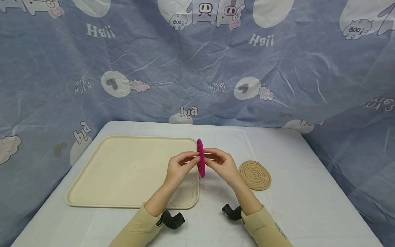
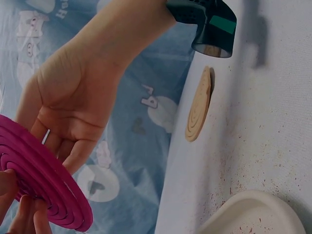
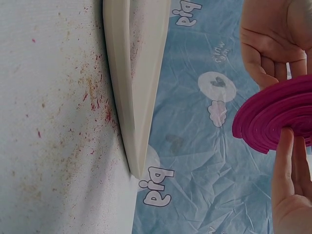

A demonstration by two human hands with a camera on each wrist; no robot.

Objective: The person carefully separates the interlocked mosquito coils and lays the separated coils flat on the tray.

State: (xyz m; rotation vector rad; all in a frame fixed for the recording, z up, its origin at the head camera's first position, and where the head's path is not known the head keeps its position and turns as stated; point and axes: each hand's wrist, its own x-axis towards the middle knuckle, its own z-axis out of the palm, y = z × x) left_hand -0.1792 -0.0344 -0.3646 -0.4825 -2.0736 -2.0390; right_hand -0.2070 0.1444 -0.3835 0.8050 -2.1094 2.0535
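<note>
A magenta mosquito coil (image 1: 201,158), a flat spiral disc, stands upright between my two hands, nearly edge-on in the head view. My left hand (image 1: 179,166) holds it from the left, thumb and fingers at the middle of the spiral. On the opposite face, my right hand (image 1: 224,167) grips it the same way. The left wrist view shows the rings of the coil (image 2: 53,183) with left fingertips at its centre. Seen from the right wrist, the coil (image 3: 263,114) lies between right fingertips below and the left palm above.
A tan mosquito coil (image 1: 255,175) lies flat on the white table (image 1: 293,206), right of my right wrist. To the left is a cream tray (image 1: 123,171), its right end under my left hand. Reddish crumbs (image 3: 95,100) dot the table beside the tray's rim.
</note>
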